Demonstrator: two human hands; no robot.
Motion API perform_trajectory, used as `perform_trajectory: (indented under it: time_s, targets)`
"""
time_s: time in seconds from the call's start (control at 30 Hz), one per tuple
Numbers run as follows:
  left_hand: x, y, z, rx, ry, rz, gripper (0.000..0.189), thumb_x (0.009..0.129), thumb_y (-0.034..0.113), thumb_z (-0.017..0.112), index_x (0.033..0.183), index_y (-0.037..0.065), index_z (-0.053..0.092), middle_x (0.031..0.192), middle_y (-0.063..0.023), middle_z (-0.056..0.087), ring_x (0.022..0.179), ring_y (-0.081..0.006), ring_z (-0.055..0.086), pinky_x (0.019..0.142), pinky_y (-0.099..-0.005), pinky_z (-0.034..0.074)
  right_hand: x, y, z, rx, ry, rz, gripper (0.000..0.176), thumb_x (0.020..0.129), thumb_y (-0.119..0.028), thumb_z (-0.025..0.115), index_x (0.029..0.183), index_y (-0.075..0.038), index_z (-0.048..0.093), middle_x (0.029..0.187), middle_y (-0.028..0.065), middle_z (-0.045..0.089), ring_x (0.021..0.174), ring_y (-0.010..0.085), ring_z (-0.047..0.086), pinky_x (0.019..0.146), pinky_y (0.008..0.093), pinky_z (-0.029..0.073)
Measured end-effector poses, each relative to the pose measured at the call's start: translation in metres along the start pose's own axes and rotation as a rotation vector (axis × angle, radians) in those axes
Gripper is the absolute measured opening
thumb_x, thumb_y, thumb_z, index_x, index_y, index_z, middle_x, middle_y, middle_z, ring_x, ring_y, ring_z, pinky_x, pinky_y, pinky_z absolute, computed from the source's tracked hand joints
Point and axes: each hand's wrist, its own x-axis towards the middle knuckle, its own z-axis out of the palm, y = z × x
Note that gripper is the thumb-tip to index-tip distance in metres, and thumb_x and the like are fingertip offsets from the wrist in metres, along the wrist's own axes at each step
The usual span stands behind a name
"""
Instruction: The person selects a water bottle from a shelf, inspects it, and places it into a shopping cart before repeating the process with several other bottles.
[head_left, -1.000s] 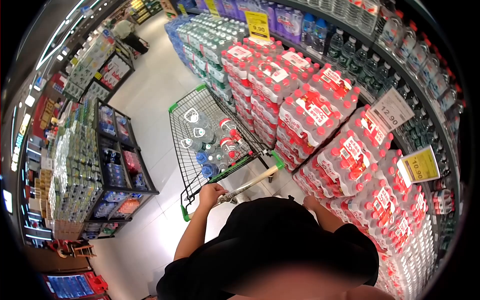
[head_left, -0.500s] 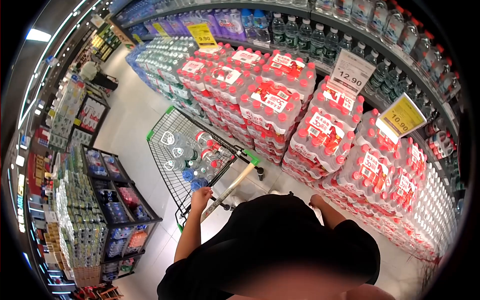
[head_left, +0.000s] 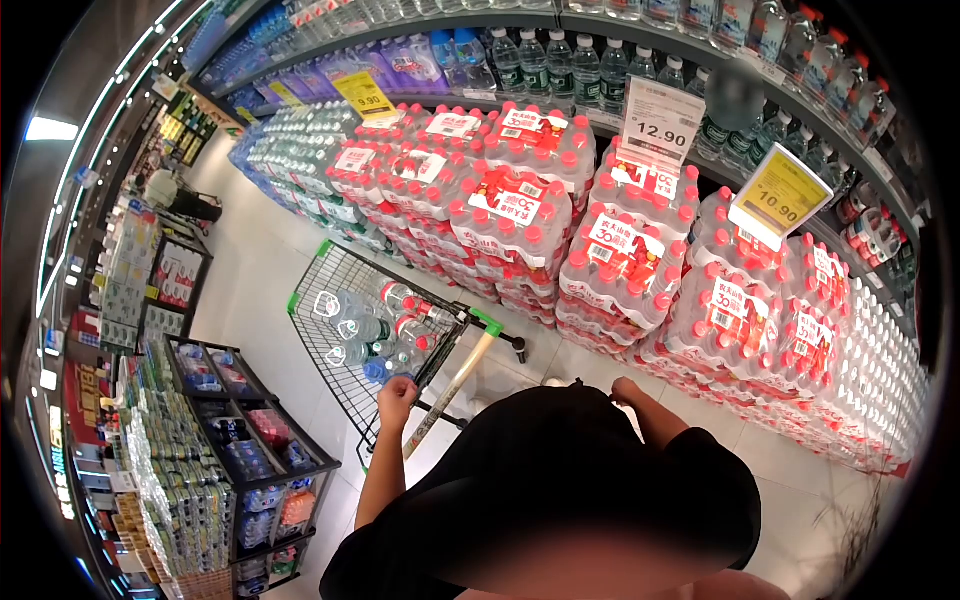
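My left hand [head_left: 397, 398] is raised over the near side of the shopping cart [head_left: 325, 330], fingers curled and nothing visible in them. Close by its fingertips lies a blue bottle [head_left: 378, 370]. Several clear bottles [head_left: 368, 329] with white handles, and some red-capped bottles [head_left: 401, 297], lie in the wire basket. The cart's handle bar [head_left: 455, 388] runs just right of my left hand. At my right side, my right hand [head_left: 626, 391] is closed, its fingers partly hidden; I cannot tell what it holds. A white strip shows just below it.
Shrink-wrapped packs of red-capped bottles [head_left: 515, 215] are stacked along the aisle, with price signs [head_left: 661, 125] above. Shelves of bottled water [head_left: 560, 70] rise behind. On the left stands a black display rack [head_left: 250, 450]. A person [head_left: 175, 195] is farther down the aisle.
The view has turned slightly, so the stacks and price signs sit farther left. The cart has shifted a little left relative to my left hand. Both hands stay curled.
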Motion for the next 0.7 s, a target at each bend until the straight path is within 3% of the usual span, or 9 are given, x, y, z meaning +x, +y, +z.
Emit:
perform_trajectory:
  time_s: [0.1,0.13,0.23,0.37,0.43,0.5,0.57,0.6,0.7]
  targets:
    - [0.003,0.004,0.001,-0.063,0.102,-0.012,0.019,0.087,0.016,0.067,0.084,-0.003,0.064,0.069,-0.0073,0.065,0.063,-0.0114,0.061,0.061,-0.0262,0.049,0.0,0.001,0.0,-0.055,0.032,-0.021,0.035,0.074,-0.039,0.069,0.065,-0.005,0.071,0.059,0.0117,0.064,0.056,0.0292,0.062,0.058,0.0411,0.051]
    - [-0.003,0.032,-0.006,0.027,0.106,-0.004,0.024,0.092,0.02,0.063,0.084,-0.003,0.064,0.068,-0.0075,0.064,0.062,-0.0117,0.059,0.059,-0.0265,0.049,-0.002,0.001,-0.001,-0.024,0.027,-0.009,0.035,0.074,-0.039,0.068,0.065,-0.006,0.071,0.059,0.0114,0.064,0.056,0.0286,0.063,0.058,0.0406,0.051]
    - [0.0,0.025,-0.004,-0.068,0.122,-0.088,0.027,0.094,0.021,0.06,0.084,-0.004,0.064,0.067,-0.0078,0.063,0.062,-0.0116,0.059,0.058,-0.0267,0.048,-0.005,0.005,0.001,0.032,0.011,0.018,0.035,0.075,-0.039,0.067,0.065,-0.006,0.071,0.06,0.0106,0.065,0.057,0.0268,0.064,0.059,0.0396,0.052]
    - [-0.005,0.023,0.006,-0.107,0.101,0.105,0.022,0.098,0.014,0.05,0.097,-0.005,0.062,0.081,-0.0103,0.068,0.07,-0.0127,0.063,0.063,-0.0262,0.051,-0.006,0.01,0.016,-0.013,0.042,0.041,0.032,0.074,-0.038,0.068,0.069,-0.006,0.071,0.064,0.0094,0.067,0.059,0.0256,0.064,0.06,0.0391,0.052]
    - [-0.01,0.023,0.014,-0.133,0.114,0.075,0.021,0.099,0.011,0.049,0.108,-0.003,0.063,0.089,-0.0127,0.069,0.073,-0.0144,0.065,0.067,-0.0261,0.052,-0.014,0.009,0.013,0.054,0.052,0.083,0.031,0.073,-0.036,0.07,0.069,-0.006,0.071,0.063,0.0094,0.066,0.058,0.0253,0.064,0.06,0.0385,0.052]
    - [-0.014,0.018,0.021,-0.14,0.163,0.104,0.015,0.093,0.01,0.059,0.098,-0.002,0.067,0.082,-0.0105,0.069,0.069,-0.0136,0.063,0.063,-0.0258,0.05,-0.025,0.006,0.005,0.186,0.04,0.124,0.027,0.071,-0.033,0.072,0.069,-0.005,0.07,0.063,0.0105,0.066,0.059,0.0271,0.064,0.061,0.0395,0.052]
    - [-0.023,0.021,0.018,0.062,0.176,0.156,0.011,0.086,0.009,0.069,0.086,-0.001,0.069,0.072,-0.0069,0.068,0.062,-0.0124,0.06,0.058,-0.0271,0.048,-0.033,0.002,-0.004,0.217,0.019,0.155,0.025,0.069,-0.03,0.072,0.07,-0.005,0.07,0.062,0.0122,0.065,0.061,0.0295,0.063,0.063,0.0414,0.052]
    - [-0.029,0.039,0.02,0.046,0.23,0.094,0.012,0.08,0.009,0.075,0.077,-0.001,0.069,0.064,-0.0066,0.065,0.056,-0.0127,0.058,0.054,-0.0292,0.046,-0.035,0.003,-0.003,0.224,0.073,0.126,0.025,0.068,-0.029,0.072,0.07,-0.005,0.07,0.064,0.0137,0.065,0.062,0.0313,0.063,0.064,0.0423,0.052]
    - [-0.023,-0.014,0.023,0.104,0.192,0.165,0.018,0.089,0.014,0.065,0.085,-0.003,0.067,0.072,-0.0109,0.067,0.059,-0.0203,0.061,0.055,-0.0328,0.048,-0.02,0.02,0.02,0.169,0.105,0.101,0.026,0.065,-0.029,0.073,0.071,-0.004,0.069,0.073,0.0183,0.065,0.071,0.0365,0.064,0.065,0.0441,0.052]
